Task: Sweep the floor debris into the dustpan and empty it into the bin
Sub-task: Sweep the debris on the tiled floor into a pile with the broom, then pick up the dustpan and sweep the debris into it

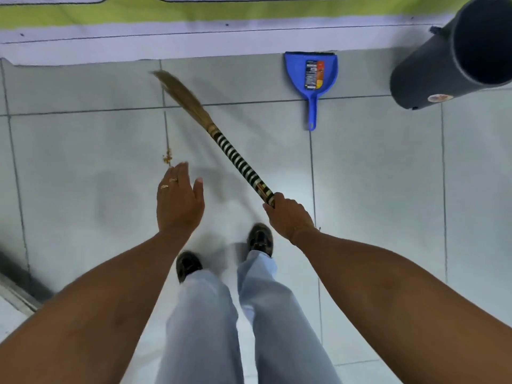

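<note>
My right hand (pixel 288 214) grips the end of a short broom (pixel 235 156) with a black-and-white striped handle. Its straw bristles (pixel 180 92) point up and to the left, blurred, near the wall. A small pile of brown debris (pixel 167 157) lies on a tile joint, just beyond my left hand (pixel 178 202), which hovers flat with fingers apart and holds nothing. A blue dustpan (pixel 311 76) lies on the floor against the wall, handle toward me, right of the broom. The dark bin (pixel 454 59) stands at the top right.
The floor is pale grey tile (pixel 374 189). A white and green wall base (pixel 194 37) runs across the top. My legs in light trousers and dark shoes (pixel 260 239) stand below the hands. A dark strip (pixel 16 281) crosses the lower left corner.
</note>
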The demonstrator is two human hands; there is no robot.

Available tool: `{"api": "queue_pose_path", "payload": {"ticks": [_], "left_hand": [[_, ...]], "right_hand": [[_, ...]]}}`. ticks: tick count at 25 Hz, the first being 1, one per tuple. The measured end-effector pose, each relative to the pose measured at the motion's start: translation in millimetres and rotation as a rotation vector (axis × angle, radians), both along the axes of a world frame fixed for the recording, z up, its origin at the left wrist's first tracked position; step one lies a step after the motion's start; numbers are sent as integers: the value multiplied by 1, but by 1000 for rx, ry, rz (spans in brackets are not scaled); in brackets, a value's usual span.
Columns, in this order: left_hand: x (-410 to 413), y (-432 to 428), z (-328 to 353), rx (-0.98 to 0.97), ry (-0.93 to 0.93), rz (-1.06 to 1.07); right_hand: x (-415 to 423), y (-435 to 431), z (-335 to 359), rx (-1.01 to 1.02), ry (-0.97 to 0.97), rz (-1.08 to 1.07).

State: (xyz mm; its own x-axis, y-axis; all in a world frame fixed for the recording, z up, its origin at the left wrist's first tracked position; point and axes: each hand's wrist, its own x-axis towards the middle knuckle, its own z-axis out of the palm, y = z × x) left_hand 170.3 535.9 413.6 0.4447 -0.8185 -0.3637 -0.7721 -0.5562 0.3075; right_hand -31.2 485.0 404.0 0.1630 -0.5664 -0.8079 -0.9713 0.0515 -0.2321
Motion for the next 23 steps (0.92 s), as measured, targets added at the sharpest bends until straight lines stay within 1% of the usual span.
{"api": "queue_pose_path", "payload": {"ticks": [2, 6, 10, 13, 15, 17, 19, 21, 23], "left_hand": [[-29, -27, -1, 7, 24, -27], [-70, -80, 0, 36, 74, -145], [-93, -169, 0, 42, 164, -209], [-107, -242, -14, 35, 168, -331], [-123, -287, -32, 85, 151, -347], [-143, -320, -53, 148, 135, -357], [-167, -347, -75, 212, 143, -377], [-190, -364, -98, 252, 156, -395], [-220, -380, -129, 293, 162, -394]], "right_hand": [[-18, -28, 6, 4, 19, -114], [-67, -69, 17, -69, 91, -244], [-109, -128, 18, -74, 171, -477], [-131, -179, -3, -140, 114, -660], [-152, -217, -25, -169, 115, -729], [-174, -246, -44, -153, 131, -714], [-191, -270, -66, -115, 87, -700], [-205, -289, -86, -74, 27, -777], [-226, -304, -112, -40, 21, -870]]}}
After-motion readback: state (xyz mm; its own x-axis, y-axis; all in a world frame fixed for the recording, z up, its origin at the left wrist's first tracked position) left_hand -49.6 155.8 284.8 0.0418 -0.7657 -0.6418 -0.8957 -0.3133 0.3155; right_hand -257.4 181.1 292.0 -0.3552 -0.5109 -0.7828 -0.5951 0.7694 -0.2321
